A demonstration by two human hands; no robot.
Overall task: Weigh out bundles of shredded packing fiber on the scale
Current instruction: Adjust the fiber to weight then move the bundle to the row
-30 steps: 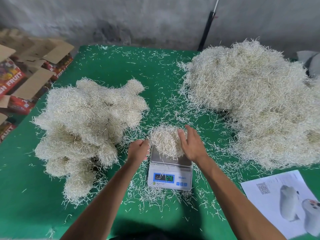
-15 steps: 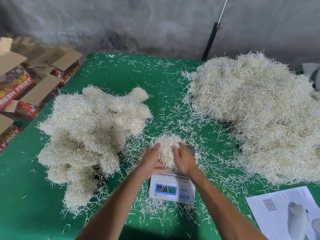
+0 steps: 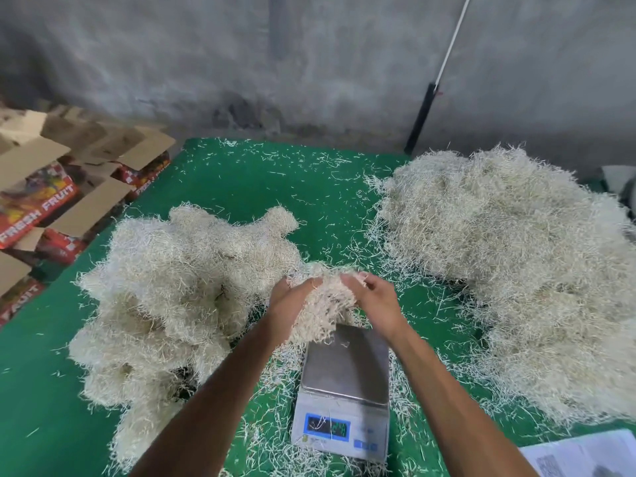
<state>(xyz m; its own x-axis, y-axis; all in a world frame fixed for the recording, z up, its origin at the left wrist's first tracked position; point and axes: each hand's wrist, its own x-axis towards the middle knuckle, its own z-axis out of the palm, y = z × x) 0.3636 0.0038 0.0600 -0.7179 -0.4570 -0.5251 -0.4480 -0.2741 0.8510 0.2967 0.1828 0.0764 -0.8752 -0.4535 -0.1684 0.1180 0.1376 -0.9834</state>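
A small bundle of pale shredded fiber point(image 3: 320, 304) hangs in the air just above the far edge of the scale point(image 3: 346, 390). My left hand point(image 3: 285, 301) grips its left side and my right hand point(image 3: 377, 301) grips its right side. The scale's steel pan is bare and its blue display glows at the front. A heap of rounded fiber bundles point(image 3: 179, 290) lies to the left. A large loose fiber pile point(image 3: 509, 270) fills the right side of the green table point(image 3: 247, 180).
Loose fiber strands litter the green cloth around the scale. Open cardboard fruit boxes point(image 3: 51, 201) stand off the table's left edge. A printed sheet point(image 3: 585, 456) lies at the front right corner. A pole point(image 3: 430, 94) leans on the grey wall behind.
Both hands closed round the bundle on the scale and lifted it off the pan, up and slightly left. The pan is now bare. The camera tilted down and moved closer.
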